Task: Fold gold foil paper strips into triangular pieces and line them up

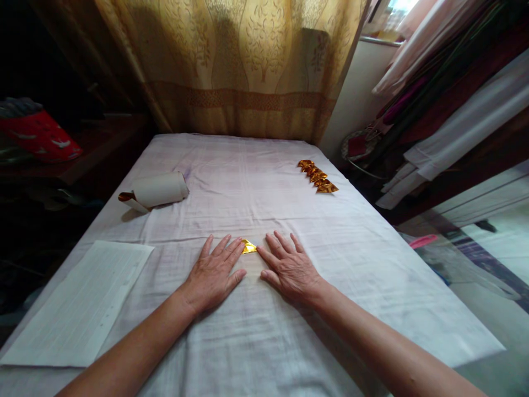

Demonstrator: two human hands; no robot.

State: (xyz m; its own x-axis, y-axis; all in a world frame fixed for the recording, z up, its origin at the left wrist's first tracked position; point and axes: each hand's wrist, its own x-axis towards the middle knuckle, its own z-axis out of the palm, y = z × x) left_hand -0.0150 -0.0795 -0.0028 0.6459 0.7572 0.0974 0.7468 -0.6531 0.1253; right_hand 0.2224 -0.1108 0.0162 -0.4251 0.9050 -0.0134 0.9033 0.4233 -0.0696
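Gold foil triangle (249, 247) is apparently being pressed flat, frame center.
Left hand (214, 274) and right hand (292, 271) lie fingers apart; further creasing would call for steady fingertips.

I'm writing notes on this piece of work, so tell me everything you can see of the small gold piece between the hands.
The gold piece is small, shiny and roughly triangular, and looks like foil or metallic paper. It lies low on the pale cloth. Fingertips of the left hand cover its left end; the right hand's index fingertip is at its right corner. Its hidden end and any layers can't be made out.
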